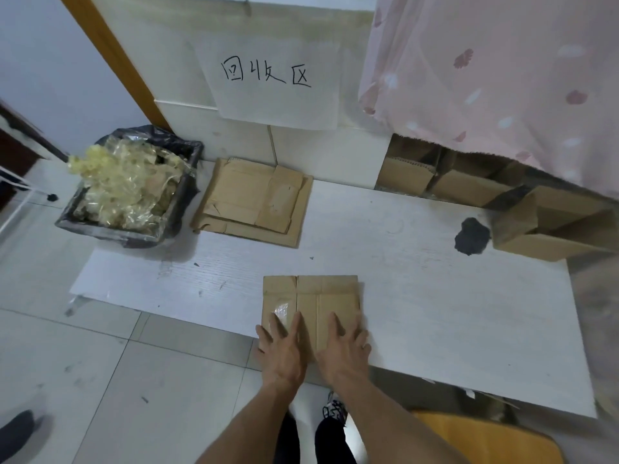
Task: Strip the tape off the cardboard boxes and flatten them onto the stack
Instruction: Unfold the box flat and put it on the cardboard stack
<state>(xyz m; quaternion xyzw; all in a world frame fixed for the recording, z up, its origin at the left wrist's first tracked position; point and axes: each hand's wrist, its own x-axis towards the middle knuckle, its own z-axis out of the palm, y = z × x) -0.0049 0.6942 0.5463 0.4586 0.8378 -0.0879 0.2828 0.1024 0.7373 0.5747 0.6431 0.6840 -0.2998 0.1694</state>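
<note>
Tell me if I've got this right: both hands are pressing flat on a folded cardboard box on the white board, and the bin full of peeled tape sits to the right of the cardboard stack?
Not quite. The head view shows the bin of tape to the left of the cardboard stack, not the right. The rest holds: the left hand and right hand press flat on the folded box on the white board.

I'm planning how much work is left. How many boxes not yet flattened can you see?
3 at least: one open box on the white board's far right, and two behind it under the pink curtain. The curtain may hide more.
</note>
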